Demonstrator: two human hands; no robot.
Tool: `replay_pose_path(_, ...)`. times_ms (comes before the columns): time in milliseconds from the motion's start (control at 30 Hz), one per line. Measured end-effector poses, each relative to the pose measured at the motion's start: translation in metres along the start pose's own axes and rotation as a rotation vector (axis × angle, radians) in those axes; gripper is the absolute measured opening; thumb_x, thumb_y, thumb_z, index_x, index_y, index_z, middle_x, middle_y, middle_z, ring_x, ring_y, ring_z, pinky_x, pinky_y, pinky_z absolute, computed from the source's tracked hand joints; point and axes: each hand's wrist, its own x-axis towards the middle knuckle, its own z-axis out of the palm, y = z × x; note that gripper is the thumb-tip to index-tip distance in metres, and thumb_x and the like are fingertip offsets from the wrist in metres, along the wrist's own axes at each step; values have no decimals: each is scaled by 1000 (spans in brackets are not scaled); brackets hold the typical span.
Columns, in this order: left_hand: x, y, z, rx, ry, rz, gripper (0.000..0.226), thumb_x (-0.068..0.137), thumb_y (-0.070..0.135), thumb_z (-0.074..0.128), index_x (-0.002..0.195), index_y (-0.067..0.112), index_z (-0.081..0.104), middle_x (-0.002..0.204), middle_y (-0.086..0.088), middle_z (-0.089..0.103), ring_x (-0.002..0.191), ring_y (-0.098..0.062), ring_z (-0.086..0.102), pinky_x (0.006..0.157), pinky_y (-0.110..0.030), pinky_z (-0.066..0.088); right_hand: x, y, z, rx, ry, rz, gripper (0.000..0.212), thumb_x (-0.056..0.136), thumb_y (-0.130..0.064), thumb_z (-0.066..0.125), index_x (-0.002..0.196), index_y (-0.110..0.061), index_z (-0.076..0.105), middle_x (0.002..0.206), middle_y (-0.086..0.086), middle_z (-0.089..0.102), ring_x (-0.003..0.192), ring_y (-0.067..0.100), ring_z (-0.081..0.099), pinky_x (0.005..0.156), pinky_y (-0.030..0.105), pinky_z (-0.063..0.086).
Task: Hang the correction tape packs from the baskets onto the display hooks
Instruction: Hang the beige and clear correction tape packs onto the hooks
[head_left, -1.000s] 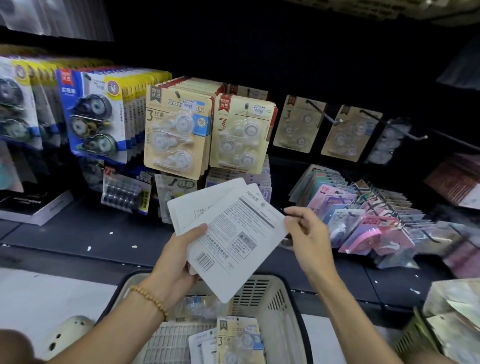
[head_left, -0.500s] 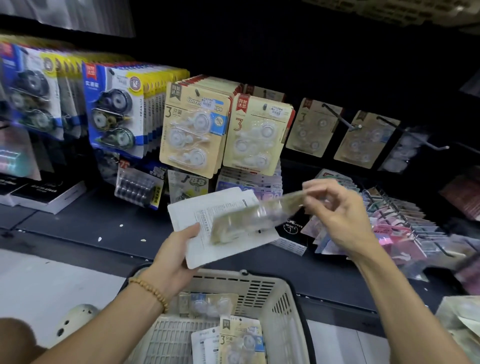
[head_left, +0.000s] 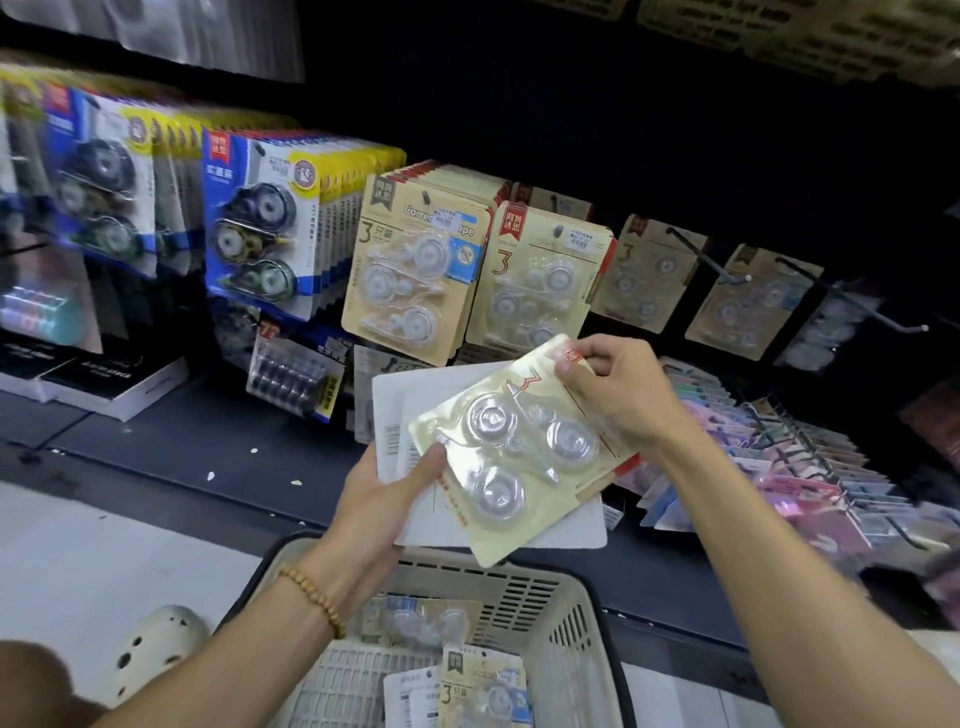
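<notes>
The right hand (head_left: 618, 395) covers the top corner of the front-facing correction tape pack (head_left: 511, 447), so its hanging hole cannot be seen; the white-backed packs (head_left: 415, 395) behind it, held by the left hand (head_left: 382, 501), show only strips of barcode and print too small to read; below the fingers, the basket (head_left: 566, 613) is cut off by the bottom edge, as are the packs (head_left: 480, 686) lying in it; far left of the fingers, the blue hanging packs (head_left: 93, 176) smear into blur (labels unreadable); right of the fingers, the pastel packs (head_left: 810, 457) and the dim packs (head_left: 841, 327) on the far hook blur beyond telling.
</notes>
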Motion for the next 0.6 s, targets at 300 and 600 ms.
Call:
replay_pose_path(300, 10, -3, -3, -86, 65, 31, 36, 90, 18, 70, 125, 21, 62, 113, -7, 76, 101, -28, 73, 66, -40, 61, -5, 8, -18, 17, -103, 104, 12, 92, -3, 70, 102, -10, 69, 76, 3, 77, 63, 13, 70, 58, 28, 56)
replay_pose_path(600, 22, -4, -6, -149, 110, 94, 38, 92, 14, 68, 129, 22, 61, 116, -2, 75, 105, -23, 72, 86, -45, 60, 15, -1, -20, 42, -75, 27, 8, 92, -3, 69, 90, -10, 73, 77, 8, 74, 67, 13, 67, 61, 26, 57)
